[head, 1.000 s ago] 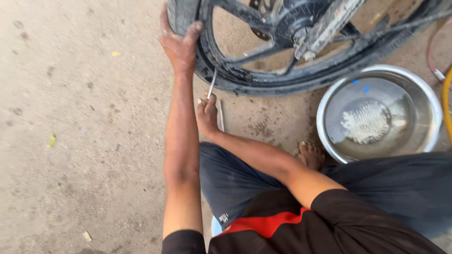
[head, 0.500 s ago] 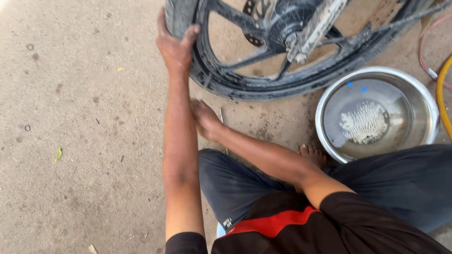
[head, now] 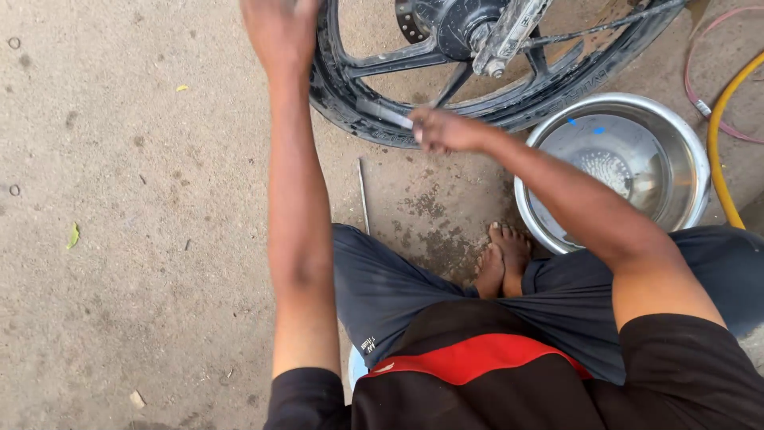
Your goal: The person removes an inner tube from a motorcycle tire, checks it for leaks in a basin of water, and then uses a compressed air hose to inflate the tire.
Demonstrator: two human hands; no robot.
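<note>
A person sits cross-legged on a dusty concrete floor (head: 119, 239), looking down at a black motorcycle wheel (head: 374, 119) standing upright at the far side. The left hand (head: 278, 32) reaches up to the tyre's far left edge, blurred, so whether it grips cannot be told, while the right hand (head: 442, 129) is closed around a thin metal tool (head: 386, 114) whose tip lies against the tyre's near wall. A second slim metal rod (head: 363, 195) lies on the floor just beside the left knee, and a steel bowl (head: 684, 135) of water sits to the right, near a yellow hose (head: 720, 151).
</note>
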